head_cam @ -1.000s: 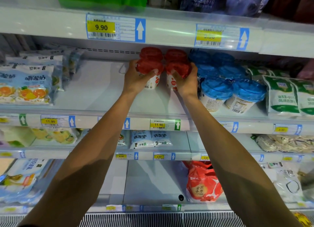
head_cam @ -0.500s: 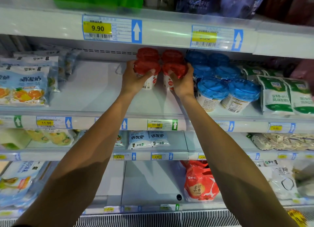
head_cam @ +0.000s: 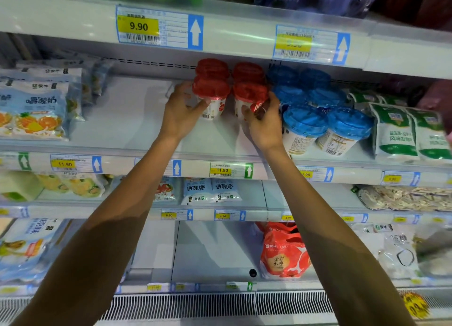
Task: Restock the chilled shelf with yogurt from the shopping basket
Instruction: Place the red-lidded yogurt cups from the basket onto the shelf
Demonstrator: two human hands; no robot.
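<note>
Two red-lidded yogurt cups stand side by side on the white chilled shelf (head_cam: 127,130), with two more red-lidded cups (head_cam: 212,67) behind them. My left hand (head_cam: 179,113) wraps the left front cup (head_cam: 212,98) from its left side, thumb on the cup's wall. The right front cup (head_cam: 248,98) is held by my right hand (head_cam: 265,122) from the right, fingers across its lower label. Both cups look upright with their bases on the shelf. The shopping basket is out of view.
Several blue-lidded yogurt cups (head_cam: 305,127) stand tight against the right of the red ones, then green pouches (head_cam: 396,132). Orange-print bags (head_cam: 31,110) fill the shelf's left end. The upper shelf edge (head_cam: 232,32) hangs low overhead. More packs lie on the lower shelves.
Both hands have slid down from the red lids to the cups' lower walls and drawn slightly towards me. The cups have stayed in place on the shelf.
</note>
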